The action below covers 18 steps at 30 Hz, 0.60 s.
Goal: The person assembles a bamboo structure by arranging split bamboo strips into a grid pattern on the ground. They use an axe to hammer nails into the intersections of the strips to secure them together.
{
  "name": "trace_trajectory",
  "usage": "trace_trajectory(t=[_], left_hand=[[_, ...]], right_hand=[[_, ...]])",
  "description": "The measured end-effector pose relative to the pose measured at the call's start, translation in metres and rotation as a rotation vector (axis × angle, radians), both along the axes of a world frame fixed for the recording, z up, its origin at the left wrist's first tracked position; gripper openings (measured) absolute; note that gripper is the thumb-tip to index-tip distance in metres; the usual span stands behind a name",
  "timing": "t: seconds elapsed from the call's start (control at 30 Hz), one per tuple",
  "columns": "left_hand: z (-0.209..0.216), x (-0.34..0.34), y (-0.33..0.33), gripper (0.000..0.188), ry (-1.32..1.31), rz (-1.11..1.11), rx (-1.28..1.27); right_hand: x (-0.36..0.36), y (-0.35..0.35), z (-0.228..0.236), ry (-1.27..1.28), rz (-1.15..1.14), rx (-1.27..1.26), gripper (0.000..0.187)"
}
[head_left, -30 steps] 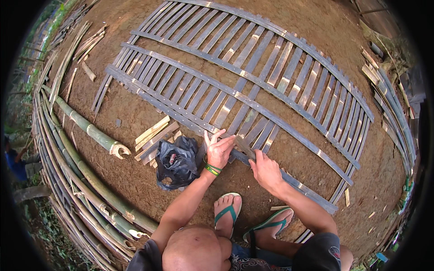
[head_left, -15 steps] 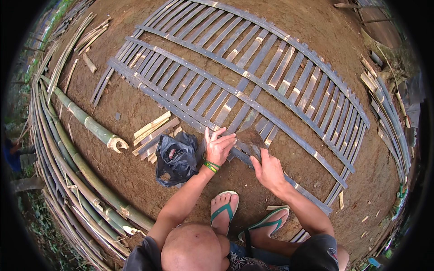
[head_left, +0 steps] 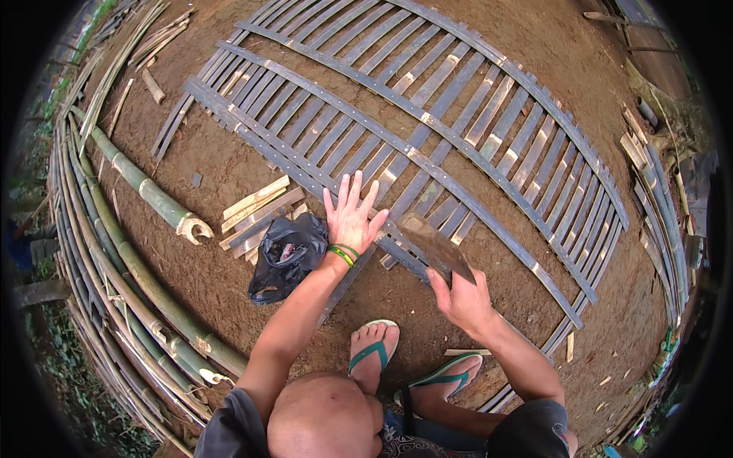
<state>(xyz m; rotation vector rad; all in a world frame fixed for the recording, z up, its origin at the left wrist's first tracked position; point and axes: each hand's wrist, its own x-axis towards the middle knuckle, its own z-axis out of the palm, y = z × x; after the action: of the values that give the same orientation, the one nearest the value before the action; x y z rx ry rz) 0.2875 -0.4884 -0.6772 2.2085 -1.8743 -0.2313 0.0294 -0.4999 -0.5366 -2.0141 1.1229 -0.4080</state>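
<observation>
Two slatted bamboo panels lie on the dirt ahead of me, dark strips nailed to long rails; the nearer panel [head_left: 413, 154] reaches up to my hands. My left hand [head_left: 353, 221], wearing green and yellow wristbands, lies flat with fingers spread over that panel's near rail. Nothing is in it. My right hand [head_left: 464, 301] grips a broad, brown-stained blade that looks like a machete [head_left: 432, 243], its handle hidden in my fist. The blade is tilted above the near rail, right of my left hand. A black plastic bag [head_left: 286, 259] with small items inside sits beside my left wrist.
Split bamboo pieces [head_left: 256, 206] are stacked behind the bag. A thick green bamboo pole [head_left: 145, 187] lies on the left, next to a long pile of poles [head_left: 126, 290]. More split bamboo [head_left: 660, 214] leans at the right. My sandalled feet [head_left: 372, 351] are close below the rail.
My left hand has opened out flat, moving slightly left and away from the blade. My right hand has drawn the blade a little lower and turned it.
</observation>
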Motion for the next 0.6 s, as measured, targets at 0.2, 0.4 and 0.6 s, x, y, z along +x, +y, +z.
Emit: trace_trajectory(t=[0.2, 0.4, 0.6], left_hand=[[0.001, -0.005, -0.005, 0.070, 0.029, -0.030, 0.013], [-0.002, 0.002, -0.001, 0.070, 0.017, -0.001, -0.023], [-0.001, -0.007, -0.006, 0.069, 0.020, -0.016, -0.019]], right_hand=[[-0.021, 0.000, -0.065, 0.365, 0.079, 0.047, 0.043], [0.002, -0.013, 0.007, 0.035, 0.022, -0.119, 0.045], [-0.009, 0.008, -0.051, 0.265, -0.005, 0.018, 0.043]])
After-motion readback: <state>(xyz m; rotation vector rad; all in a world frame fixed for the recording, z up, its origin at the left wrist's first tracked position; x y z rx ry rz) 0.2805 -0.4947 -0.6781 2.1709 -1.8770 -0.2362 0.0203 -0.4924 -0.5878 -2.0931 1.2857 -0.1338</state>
